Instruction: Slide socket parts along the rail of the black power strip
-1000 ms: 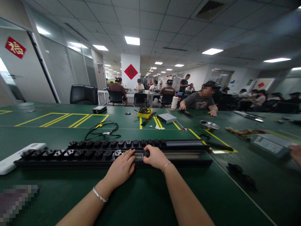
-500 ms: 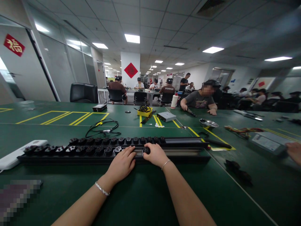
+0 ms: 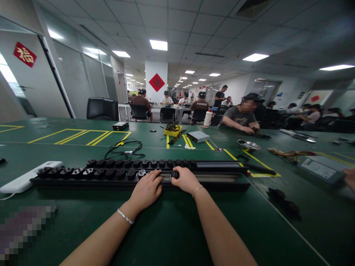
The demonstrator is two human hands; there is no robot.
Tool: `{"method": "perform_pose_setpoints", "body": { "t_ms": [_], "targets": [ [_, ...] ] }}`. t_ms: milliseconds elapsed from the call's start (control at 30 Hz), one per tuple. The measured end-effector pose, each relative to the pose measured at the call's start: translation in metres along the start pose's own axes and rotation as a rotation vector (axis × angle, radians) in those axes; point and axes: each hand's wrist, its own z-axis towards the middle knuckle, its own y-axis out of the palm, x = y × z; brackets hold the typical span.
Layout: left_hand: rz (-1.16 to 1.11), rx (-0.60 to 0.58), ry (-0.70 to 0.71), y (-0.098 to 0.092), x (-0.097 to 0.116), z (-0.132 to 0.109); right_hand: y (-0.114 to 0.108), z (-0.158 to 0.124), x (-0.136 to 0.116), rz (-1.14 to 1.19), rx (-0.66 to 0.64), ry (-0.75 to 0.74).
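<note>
A long black power strip rail (image 3: 222,181) lies across the green table in front of me, with a second rail (image 3: 216,165) right behind it. Rows of several black socket modules (image 3: 111,173) fill their left halves. My left hand (image 3: 146,190) rests on the near rail, fingers curled over its edge beside the last seated module. My right hand (image 3: 185,180) is closed on a small black socket module (image 3: 174,174) set in the rail's channel. Both wrists wear thin bracelets.
A white power strip (image 3: 26,180) lies at the left end. A black cable (image 3: 124,149), yellow box (image 3: 172,132), grey box (image 3: 197,136) and metal bowl (image 3: 249,145) sit farther back. A person (image 3: 241,117) works opposite; another hand (image 3: 350,177) shows at the right edge.
My hands stay on the near rail, almost unmoved. The view has shifted slightly, so everything sits a little further right in the picture. The person opposite has drawn the arms in.
</note>
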Motion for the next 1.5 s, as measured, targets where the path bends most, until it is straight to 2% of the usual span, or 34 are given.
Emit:
{"method": "perform_pose_setpoints", "body": {
  "t_ms": [367, 933, 1167, 1500],
  "targets": [
    [-0.019, 0.004, -0.008, 0.003, -0.002, -0.001, -0.001, 0.002, 0.006, 0.081, -0.041, 0.014],
    [-0.005, -0.001, -0.058, -0.003, 0.006, 0.001, -0.003, 0.001, 0.008, 0.102, -0.043, 0.008],
    [0.017, -0.016, -0.155, -0.005, 0.014, 0.004, -0.003, 0.001, 0.006, 0.069, -0.032, 0.015],
    [0.011, 0.000, -0.224, -0.003, 0.020, 0.005, -0.002, 0.000, 0.002, -0.034, -0.028, 0.045]
  ]
}}
